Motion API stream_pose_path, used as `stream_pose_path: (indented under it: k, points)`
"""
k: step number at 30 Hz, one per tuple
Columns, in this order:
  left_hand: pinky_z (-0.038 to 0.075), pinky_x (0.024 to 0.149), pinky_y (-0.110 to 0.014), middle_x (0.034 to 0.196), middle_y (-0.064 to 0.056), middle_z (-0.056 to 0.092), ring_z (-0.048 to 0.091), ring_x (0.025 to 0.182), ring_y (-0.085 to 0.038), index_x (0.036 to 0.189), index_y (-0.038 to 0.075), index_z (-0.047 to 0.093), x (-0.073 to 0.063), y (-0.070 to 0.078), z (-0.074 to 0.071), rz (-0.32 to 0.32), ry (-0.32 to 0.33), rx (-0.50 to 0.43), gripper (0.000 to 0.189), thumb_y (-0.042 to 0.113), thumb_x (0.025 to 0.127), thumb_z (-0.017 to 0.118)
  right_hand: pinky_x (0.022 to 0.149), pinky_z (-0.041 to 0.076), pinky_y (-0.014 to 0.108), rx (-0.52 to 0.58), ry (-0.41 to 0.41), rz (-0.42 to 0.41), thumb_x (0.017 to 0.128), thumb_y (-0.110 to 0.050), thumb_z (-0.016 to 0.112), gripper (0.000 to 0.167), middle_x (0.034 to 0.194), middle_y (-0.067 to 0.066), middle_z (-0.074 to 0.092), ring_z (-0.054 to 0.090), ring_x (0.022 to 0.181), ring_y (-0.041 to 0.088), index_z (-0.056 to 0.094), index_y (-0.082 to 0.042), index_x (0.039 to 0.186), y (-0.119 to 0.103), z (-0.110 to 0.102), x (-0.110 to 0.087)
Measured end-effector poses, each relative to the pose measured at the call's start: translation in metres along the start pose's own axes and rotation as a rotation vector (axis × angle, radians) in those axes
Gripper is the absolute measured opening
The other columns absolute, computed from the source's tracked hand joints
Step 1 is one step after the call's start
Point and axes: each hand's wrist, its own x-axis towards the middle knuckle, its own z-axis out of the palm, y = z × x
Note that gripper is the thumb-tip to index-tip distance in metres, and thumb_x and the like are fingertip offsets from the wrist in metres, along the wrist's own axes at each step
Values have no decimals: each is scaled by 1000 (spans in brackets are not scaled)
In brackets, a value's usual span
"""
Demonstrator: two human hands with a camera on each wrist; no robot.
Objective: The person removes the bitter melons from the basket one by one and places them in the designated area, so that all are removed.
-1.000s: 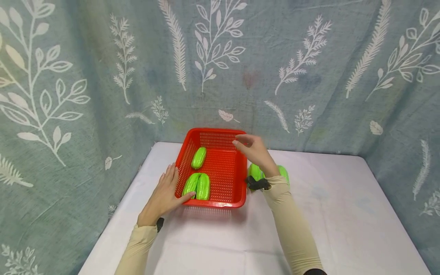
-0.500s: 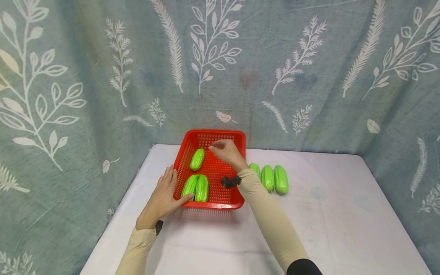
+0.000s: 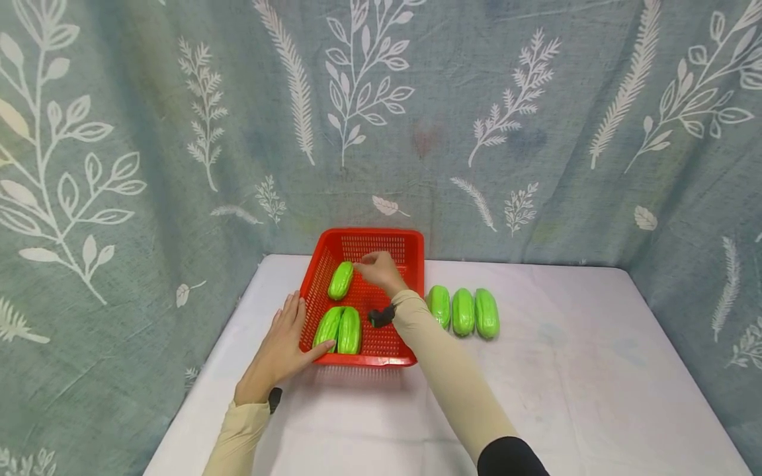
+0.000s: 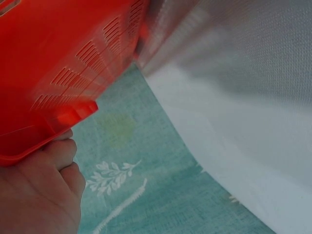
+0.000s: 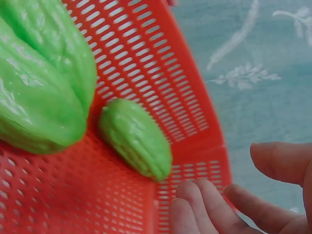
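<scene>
A red plastic basket (image 3: pixel 389 330) holds three glossy, ridged green gourds. A lone gourd (image 3: pixel 341 281) lies near the far left corner, and it also shows as the smaller gourd (image 5: pixel 136 139) in the right wrist view. A pair of gourds (image 3: pixel 349 330) lies side by side near the front left corner. My left hand (image 3: pixel 286 344) rests on that corner, fingers straight along the left rim, thumb across the front rim. Above the basket floor, my right hand (image 3: pixel 381 271) is just right of the lone gourd, holding nothing; thumb and fingers stand apart in the right wrist view.
Three more green gourds (image 3: pixel 463 312) lie in a row on the white table (image 3: pixel 571 370), right of the basket. A grey-green leaf-patterned cloth (image 3: pixel 428 132) hangs behind the table and along both sides.
My right hand has come left from above the basket's right rim and down beside the lone gourd. The gourds on the table have come into view. My left hand stays on the rim.
</scene>
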Motion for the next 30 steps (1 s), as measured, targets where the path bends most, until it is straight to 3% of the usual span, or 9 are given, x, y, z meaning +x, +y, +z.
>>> stream_pose_path:
  k: [4,11,19,27,30]
  points:
    - [14,129,-64,174,-23,5,5,163,-42,162,-7,14,0,0,0,-4,1,-8,119,69,88,67,94,60,47,37,-6,43,101,-25,67,49,123,21,70,71,108,37,59,4,139,7,10,8]
    - [14,129,-63,175,-21,4,4,163,-39,163,-5,13,3,0,-1,-1,6,4,118,71,88,64,74,59,32,1,17,68,99,-24,69,48,111,19,74,74,94,31,61,3,138,15,20,18]
    - [16,128,-64,174,-23,6,7,162,-42,162,-8,16,-1,2,0,7,6,0,117,69,89,66,92,61,47,-32,11,117,99,-28,69,54,111,20,73,72,104,38,58,4,141,23,25,19]
    - [17,127,-65,174,-22,6,7,162,-42,163,-6,15,-3,-7,4,2,14,16,118,70,88,65,83,63,39,-111,12,102,98,-30,72,57,117,20,72,74,95,32,58,4,141,29,39,28]
    - [17,127,-64,174,-22,7,7,162,-42,163,-6,15,0,-4,3,2,12,12,118,70,88,66,79,63,36,-109,24,99,97,-30,73,57,106,19,75,74,86,27,58,4,141,31,39,32]
